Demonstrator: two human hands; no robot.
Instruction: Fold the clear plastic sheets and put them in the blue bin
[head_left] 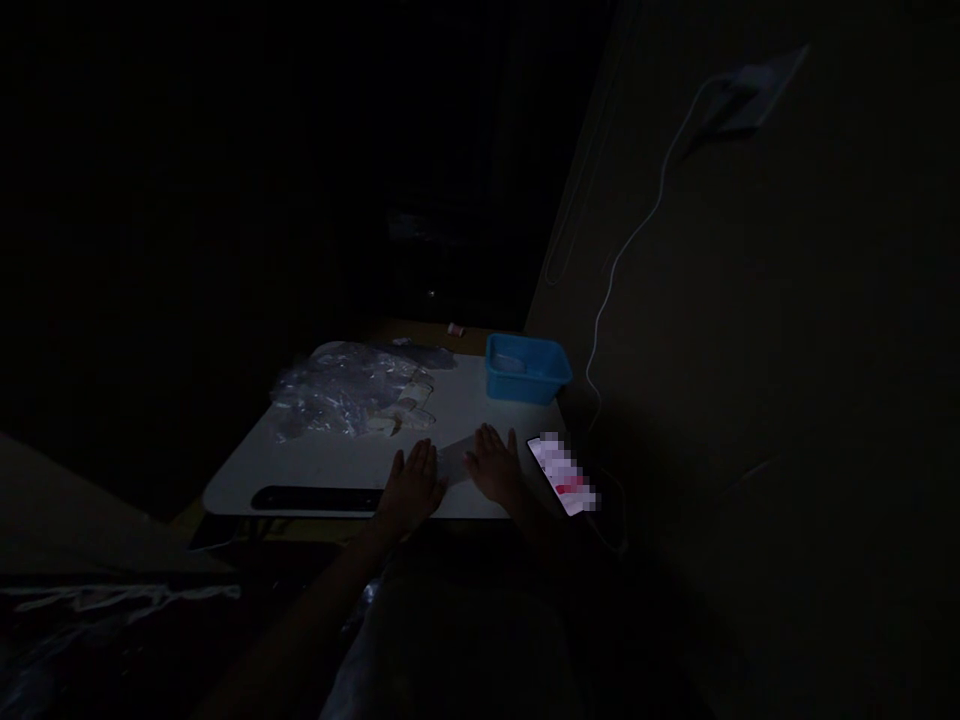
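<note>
We rest our left hand (pixel 411 488) and right hand (pixel 496 466) flat, outstretched, at either side of a thin, translucent sheet (pixel 454 459); it lies on a white, round-cornered tabletop (pixel 322 466), near a blue plastic tub (pixel 525 386).

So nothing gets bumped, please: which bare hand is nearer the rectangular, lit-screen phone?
The right bare hand; it is between the lit-screen phone and the left bare hand, which is farther off.
</note>
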